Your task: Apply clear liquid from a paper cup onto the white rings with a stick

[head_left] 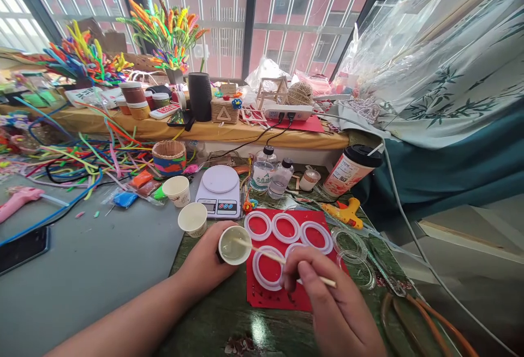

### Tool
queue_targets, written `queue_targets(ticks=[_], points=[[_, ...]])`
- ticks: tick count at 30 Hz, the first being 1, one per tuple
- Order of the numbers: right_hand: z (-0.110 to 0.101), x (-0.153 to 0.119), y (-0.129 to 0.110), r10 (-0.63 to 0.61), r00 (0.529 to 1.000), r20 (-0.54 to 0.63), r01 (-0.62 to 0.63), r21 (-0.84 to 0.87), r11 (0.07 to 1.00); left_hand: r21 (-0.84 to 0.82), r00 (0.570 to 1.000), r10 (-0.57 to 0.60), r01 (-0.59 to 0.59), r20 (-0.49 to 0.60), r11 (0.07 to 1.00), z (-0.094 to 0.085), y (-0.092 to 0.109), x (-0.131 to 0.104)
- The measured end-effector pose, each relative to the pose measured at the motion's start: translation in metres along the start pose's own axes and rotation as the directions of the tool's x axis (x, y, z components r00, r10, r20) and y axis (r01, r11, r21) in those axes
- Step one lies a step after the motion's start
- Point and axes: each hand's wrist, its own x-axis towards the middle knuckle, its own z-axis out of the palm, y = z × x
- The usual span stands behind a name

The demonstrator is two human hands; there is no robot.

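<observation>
My left hand (215,256) is wrapped round a small paper cup (234,259), its mouth tipped towards me. Cloudy, pale liquid shows inside. Between the fingers of my right hand (323,286) is a thin wooden stick (268,255), whose far end dips into that liquid. Under and beyond my right hand, several white ring moulds (268,278) lie on a red sheet (262,299); my hand partly hides some of them. Two more paper cups (192,219) stand just past my left hand, beside a white digital kitchen scale (218,193).
Two clear bottles (262,174) with black caps stand behind the red sheet. To the right are a yellow glue gun (347,214), clear rings (356,259), scissors (403,308) and a lidded drink cup (347,170). Pipe cleaners (94,155) and a phone (24,248) lie left.
</observation>
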Motion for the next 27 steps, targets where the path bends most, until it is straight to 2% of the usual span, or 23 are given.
queue_targets(ticks=[2, 5, 8, 12, 15, 18, 22, 25, 27], points=[[-0.0003, 0.0001, 0.0010, -0.006, 1.000, 0.015, 0.006, -0.004, 1.000, 0.002, 1.000, 0.001, -0.001, 0.002, 1.000, 0.0002, 0.0001, 0.0004], [0.0000, 0.0002, 0.0019, -0.011, 0.996, -0.086, 0.010, -0.015, 1.000, 0.007, 1.000, 0.004, -0.004, 0.008, 1.000, 0.0006, -0.0002, 0.0004], [0.0011, -0.0006, 0.0009, 0.003, 1.000, -0.005, -0.003, 0.022, 1.000, 0.008, 1.000, 0.004, -0.004, 0.003, 1.000, 0.0008, -0.0008, -0.0002], [0.0013, -0.0011, -0.0002, 0.027, 0.996, -0.083, -0.028, -0.004, 1.000, 0.011, 1.000, 0.010, -0.010, 0.003, 1.000, 0.0006, -0.0010, -0.0005], [0.0000, 0.0001, 0.0011, 0.008, 1.000, 0.013, -0.008, 0.006, 1.000, 0.010, 1.000, 0.007, -0.006, -0.004, 1.000, 0.0009, -0.0013, -0.0006], [-0.0008, 0.0013, 0.0021, 0.006, 0.999, -0.039, -0.007, -0.018, 1.000, 0.015, 1.000, 0.006, -0.006, -0.011, 1.000, 0.0020, -0.0028, -0.0011], [0.0002, 0.0014, 0.0005, 0.012, 0.999, 0.034, -0.012, 0.003, 1.000, 0.016, 1.000, 0.005, -0.005, -0.020, 1.000, 0.0025, -0.0042, -0.0018], [0.0011, 0.0004, -0.0011, 0.014, 0.998, -0.056, -0.014, 0.003, 1.000, 0.013, 1.000, 0.004, -0.004, -0.017, 1.000, 0.0020, -0.0033, -0.0016], [0.0011, -0.0003, -0.0007, 0.005, 1.000, -0.004, -0.005, 0.015, 1.000, 0.013, 1.000, 0.003, -0.003, -0.019, 1.000, 0.0018, -0.0027, -0.0012]])
